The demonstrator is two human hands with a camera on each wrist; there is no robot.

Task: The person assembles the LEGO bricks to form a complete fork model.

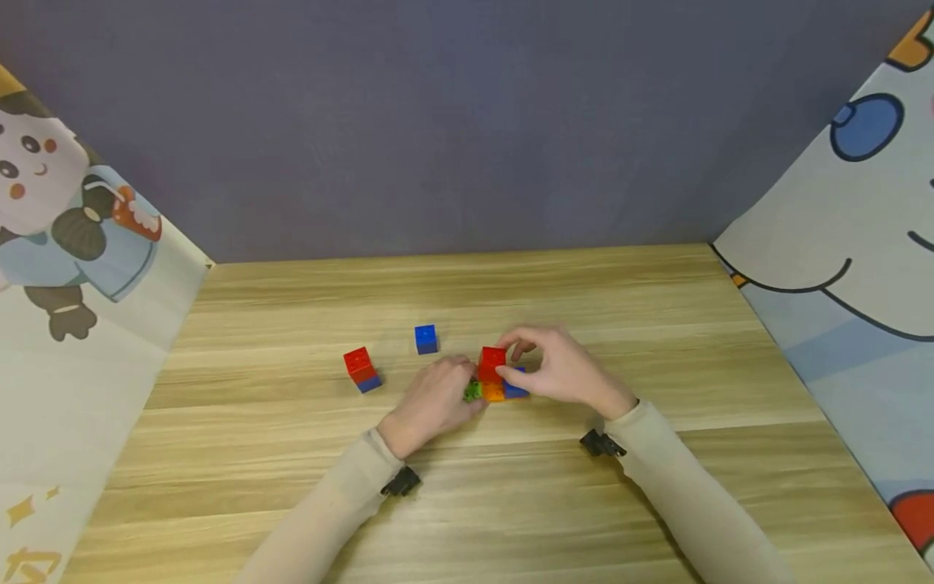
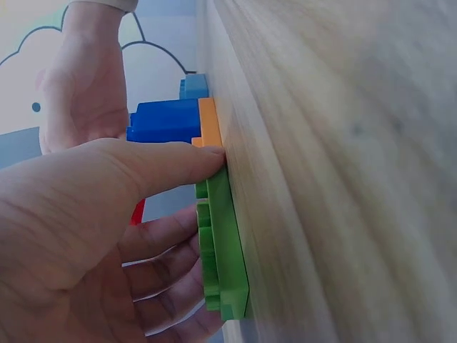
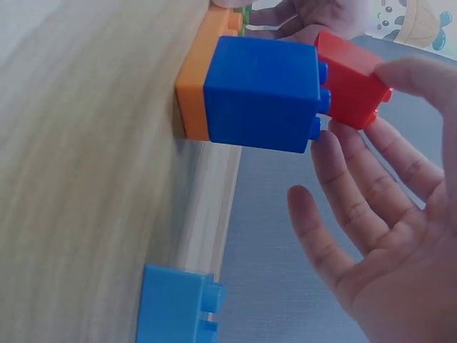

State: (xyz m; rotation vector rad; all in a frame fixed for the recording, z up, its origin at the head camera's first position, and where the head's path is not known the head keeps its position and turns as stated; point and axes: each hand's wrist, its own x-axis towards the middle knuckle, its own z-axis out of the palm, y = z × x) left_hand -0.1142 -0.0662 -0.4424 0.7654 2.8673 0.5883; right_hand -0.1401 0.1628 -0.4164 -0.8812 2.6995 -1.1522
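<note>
My right hand [image 1: 560,367] pinches a red block [image 3: 350,80] between thumb and fingertips, beside the blue block [image 3: 263,93] and above the plates. That blue block stands on an orange base plate [image 3: 193,86], its studs facing up. A green base plate [image 2: 227,250] adjoins the orange one. My left hand [image 1: 436,395] grips the plates low at the table, its thumb near the green-orange joint and its other fingers along the far side of the green plate. From the head view, the left hand covers much of the green plate. Whether the red block touches anything beneath, I cannot tell.
A red block [image 1: 359,361] sits on a blue block [image 1: 370,384] left of the hands. A single blue block [image 1: 426,339] stands behind the left hand. In the right wrist view, a light blue block [image 3: 175,307] lies nearby. A grey wall [image 1: 467,130] rises behind the wooden table [image 1: 292,308].
</note>
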